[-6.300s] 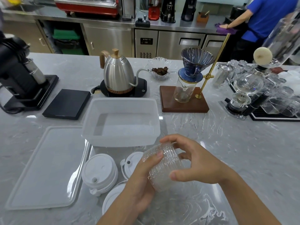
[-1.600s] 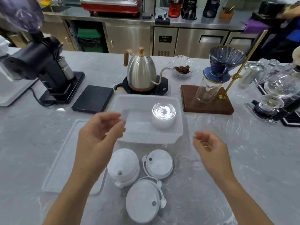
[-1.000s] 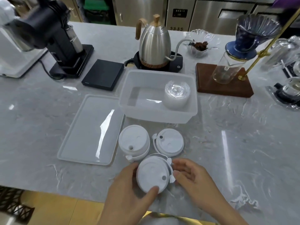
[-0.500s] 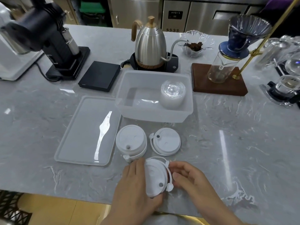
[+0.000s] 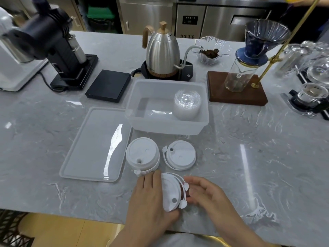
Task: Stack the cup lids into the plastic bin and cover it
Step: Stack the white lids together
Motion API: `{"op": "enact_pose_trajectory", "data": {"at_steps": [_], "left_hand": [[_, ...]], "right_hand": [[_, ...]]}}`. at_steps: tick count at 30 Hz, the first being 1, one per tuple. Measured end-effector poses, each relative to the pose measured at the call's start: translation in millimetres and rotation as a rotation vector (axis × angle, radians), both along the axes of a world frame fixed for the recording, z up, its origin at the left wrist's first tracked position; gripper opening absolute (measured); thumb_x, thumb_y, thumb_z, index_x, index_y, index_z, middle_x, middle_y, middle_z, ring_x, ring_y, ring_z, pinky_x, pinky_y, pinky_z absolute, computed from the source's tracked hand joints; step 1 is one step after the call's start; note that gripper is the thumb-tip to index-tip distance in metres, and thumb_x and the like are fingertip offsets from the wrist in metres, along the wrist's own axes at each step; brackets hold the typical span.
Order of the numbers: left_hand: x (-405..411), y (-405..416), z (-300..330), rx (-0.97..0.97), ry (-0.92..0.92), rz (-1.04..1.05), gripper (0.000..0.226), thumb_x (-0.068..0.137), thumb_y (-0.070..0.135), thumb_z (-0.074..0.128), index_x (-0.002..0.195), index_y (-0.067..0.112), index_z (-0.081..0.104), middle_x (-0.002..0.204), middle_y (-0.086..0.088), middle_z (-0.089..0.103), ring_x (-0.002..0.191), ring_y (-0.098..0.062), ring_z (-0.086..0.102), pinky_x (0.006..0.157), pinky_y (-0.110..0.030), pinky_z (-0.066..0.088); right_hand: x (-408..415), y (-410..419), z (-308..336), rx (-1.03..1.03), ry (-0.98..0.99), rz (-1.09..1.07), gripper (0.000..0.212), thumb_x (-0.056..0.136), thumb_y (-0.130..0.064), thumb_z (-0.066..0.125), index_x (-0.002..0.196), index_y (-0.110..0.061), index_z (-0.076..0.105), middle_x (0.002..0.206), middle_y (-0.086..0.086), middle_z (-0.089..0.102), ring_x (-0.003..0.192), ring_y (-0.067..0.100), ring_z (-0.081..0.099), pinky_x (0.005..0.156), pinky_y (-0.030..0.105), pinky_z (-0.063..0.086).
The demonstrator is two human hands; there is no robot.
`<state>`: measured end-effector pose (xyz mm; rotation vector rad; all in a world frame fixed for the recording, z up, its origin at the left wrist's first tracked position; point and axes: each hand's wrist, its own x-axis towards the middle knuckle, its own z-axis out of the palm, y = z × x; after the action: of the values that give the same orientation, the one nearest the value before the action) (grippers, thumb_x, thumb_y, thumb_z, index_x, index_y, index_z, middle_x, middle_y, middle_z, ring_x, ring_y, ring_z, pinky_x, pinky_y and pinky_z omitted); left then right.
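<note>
Head view: left hand [image 5: 151,198] and right hand [image 5: 204,195] clasp a tilted white lid stack [image 5: 171,192] between them at the counter's near edge, likely squaring it for transfer. Plastic bin [image 5: 135,97] sits open behind, clear lids [image 5: 187,104] inside; its cover [image 5: 92,148] lies flat alongside, left off for loading.

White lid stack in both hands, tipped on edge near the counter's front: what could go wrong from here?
1. The white lid stack is only squeezed between the left hand and right hand; loose lids might fan out or slide off the counter edge.
2. The clear lid stack fills the bin's right end, so a careless drop could topple it.
</note>
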<state>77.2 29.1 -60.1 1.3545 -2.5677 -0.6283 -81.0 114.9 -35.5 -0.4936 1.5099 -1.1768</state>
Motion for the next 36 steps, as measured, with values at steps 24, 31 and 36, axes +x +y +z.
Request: {"op": "enact_pose_trajectory", "data": {"at_steps": [24,31,36], "left_hand": [[1,-7,31,0.850,0.780,0.062,0.063,0.062,0.033,0.088,0.119,0.036,0.063,0.111,0.008,0.073,0.103,-0.009,0.069,0.079,-0.022,0.057],[-6,-13,27,1.080,0.942,0.159,0.078,0.060,0.038,0.090,0.130,0.017,0.062,0.123,-0.013,0.072,0.115,-0.034,0.067,0.087,-0.037,0.058],[-6,-21,24,1.561,1.324,0.292,0.069,0.061,0.037,0.094,0.122,0.012,0.073,0.128,-0.019,0.068,0.115,-0.032,0.068,0.099,-0.047,0.054]], "right_hand": [[-11,-6,14,-0.210,-0.078,0.229,0.081,0.067,-0.049,0.088,0.138,-0.033,0.054,0.135,0.004,0.065,0.118,0.029,0.067,0.094,0.041,0.058],[-17,-8,17,-0.223,-0.097,0.061,0.079,0.060,-0.042,0.094,0.131,-0.030,0.061,0.131,0.008,0.067,0.114,0.032,0.068,0.090,0.040,0.059],[-17,-2,19,-0.303,-0.078,0.048,0.092,0.059,-0.050,0.092,0.140,-0.036,0.051,0.138,0.006,0.061,0.123,0.029,0.061,0.097,0.037,0.054]]}}
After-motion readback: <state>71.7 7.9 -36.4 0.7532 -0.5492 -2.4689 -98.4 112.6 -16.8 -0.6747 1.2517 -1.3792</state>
